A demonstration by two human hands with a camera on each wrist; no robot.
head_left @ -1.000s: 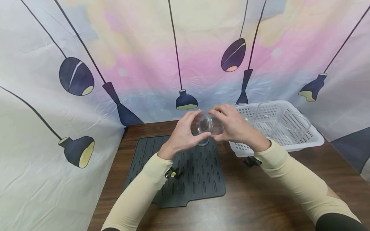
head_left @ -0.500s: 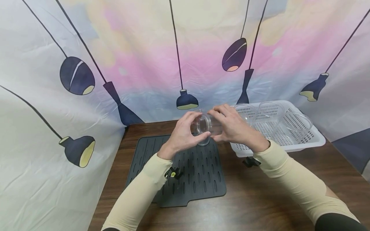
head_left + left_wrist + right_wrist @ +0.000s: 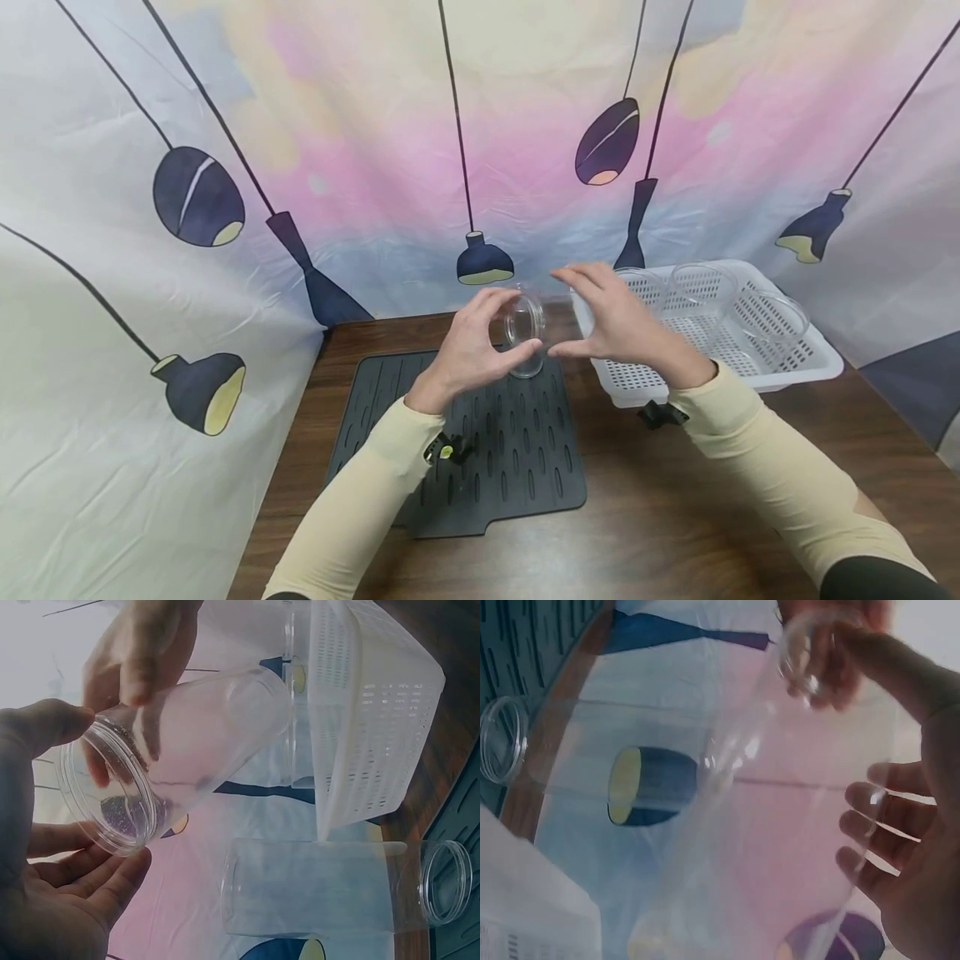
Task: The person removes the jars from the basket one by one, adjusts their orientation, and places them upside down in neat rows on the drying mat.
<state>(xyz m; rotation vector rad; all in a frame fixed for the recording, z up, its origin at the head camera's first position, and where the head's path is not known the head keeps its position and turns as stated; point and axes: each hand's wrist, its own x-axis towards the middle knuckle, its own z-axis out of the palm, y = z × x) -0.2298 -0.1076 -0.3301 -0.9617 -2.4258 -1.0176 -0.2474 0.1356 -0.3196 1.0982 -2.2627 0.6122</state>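
Note:
A clear plastic jar (image 3: 225, 735) is held up on its side above the mat's far edge. My left hand (image 3: 476, 342) grips its threaded mouth, thumb on one side of the rim and fingers on the other. Around the jar's body my right hand (image 3: 618, 321) is spread, thumb and fingers wide apart; in the right wrist view its fingertips (image 3: 851, 825) lie right at the jar's side. Behind the held jar, a second clear jar (image 3: 322, 889) stands mouth down on the dark grey drying mat (image 3: 480, 467), largely hidden in the head view.
A white perforated basket (image 3: 795, 379) sits at the back right of the wooden table (image 3: 645, 500), with clear jars (image 3: 765, 321) inside. A patterned curtain (image 3: 375, 167) hangs close behind the table.
The fingers of my right hand have opened wider from around the jar, and that hand has shifted slightly right. My left hand keeps its grip on the mouth.

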